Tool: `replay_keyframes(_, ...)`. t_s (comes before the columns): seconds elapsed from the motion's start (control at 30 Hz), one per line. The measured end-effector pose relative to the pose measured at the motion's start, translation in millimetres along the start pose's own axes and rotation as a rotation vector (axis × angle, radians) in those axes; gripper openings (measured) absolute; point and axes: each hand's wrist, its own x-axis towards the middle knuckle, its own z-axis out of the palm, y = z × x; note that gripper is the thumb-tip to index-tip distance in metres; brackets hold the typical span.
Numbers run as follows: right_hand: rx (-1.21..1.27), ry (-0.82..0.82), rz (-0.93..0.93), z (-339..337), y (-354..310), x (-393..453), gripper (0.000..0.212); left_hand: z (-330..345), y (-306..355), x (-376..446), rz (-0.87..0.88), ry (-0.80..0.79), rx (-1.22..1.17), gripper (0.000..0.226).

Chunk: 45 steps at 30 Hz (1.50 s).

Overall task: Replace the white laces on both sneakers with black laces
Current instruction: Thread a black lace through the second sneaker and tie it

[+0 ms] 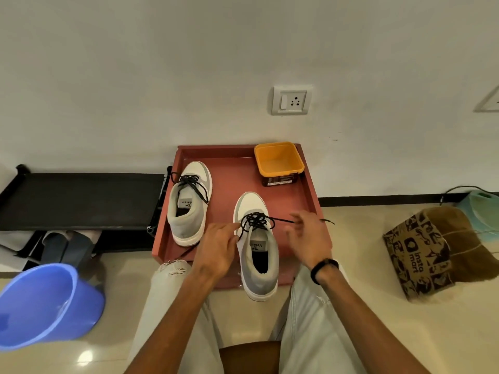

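Near front edge of red wooden tray [310,190]: grey-white fabric sneaker [258,255], black lace [256,221] threaded. Left hand [216,249] pinching lace; right hand [310,238] blurred, grip unclear. Best pulling both ends evenly. Farther left: second grey-white sneaker [189,203], already black-laced.

A bare strip of the red tray [232,190] is left open between the 2 sneakers, the far sneaker [190,202] on its left and the near sneaker [258,247] on its right. The tray's back right corner is blocked by the orange tub [279,163]. The tray is bounded behind by the wall [189,76] and on the left by the black rack [81,198]. Open floor [359,238] is seen right of the tray, up to the paper bag [421,255].
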Motion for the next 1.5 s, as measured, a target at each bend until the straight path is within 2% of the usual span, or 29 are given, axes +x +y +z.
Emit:
replay_keyframes(0.1, -0.084, -0.194, -0.165, 11.6, -7.7, 6.7, 0.044, 12.4, -2.6, 8.2, -0.039, 0.005, -0.119, 0.025)
replay_keyframes(0.3, -0.084, -0.223, -0.17, 9.6, -14.2, 18.9, 0.031, 11.9, 10.1, 15.6, -0.035, 0.081, -0.185, 0.018)
replay_keyframes(0.57, -0.19, -0.191, -0.194, -17.2, 2.2, 11.0, 0.02, -10.9, 6.9, 16.1, -0.081, 0.12, -0.103, 0.003)
replay_keyframes(0.77, -0.315, -0.171, -0.163, -38.0, 10.5, 10.9, 0.006, -24.4, -15.2, 2.5, -0.181, 0.087, -0.039, 0.006)
replay_keyframes(0.9, -0.347, -0.252, -0.075, -46.0, 8.1, 13.5, 0.005, -25.5, -14.2, 1.5, -0.28, 0.008, -0.068, 0.007)
replay_keyframes(1.0, -0.178, -0.442, 0.007, -54.8, 2.8, 19.2, 0.016, -25.5, -11.6, 5.3, -0.403, -0.108, -0.287, 0.005)
replay_keyframes(1.13, 0.02, -0.714, 0.118, -71.3, 1.6, 22.7, 0.013, -31.0, -9.1, 1.7, -0.542, -0.316, -0.63, 0.013)
replay_keyframes(1.3, 0.472, -0.959, 0.226, -75.5, 14.2, 23.2, 0.018, -38.1, -1.8, -5.4, -0.611, -0.412, -1.044, 0.022)
replay_keyframes(1.4, 0.736, -0.922, 0.288, -62.1, 16.2, 20.5, 0.024, -39.2, 1.2, -6.7, -0.599, -0.442, -1.269, 0.027)
replay_keyframes(1.5, 0.955, -0.727, 0.326, -43.0, 12.1, 19.8, 0.027, -34.9, 6.4, -3.1, -0.575, -0.335, -1.326, 0.03)
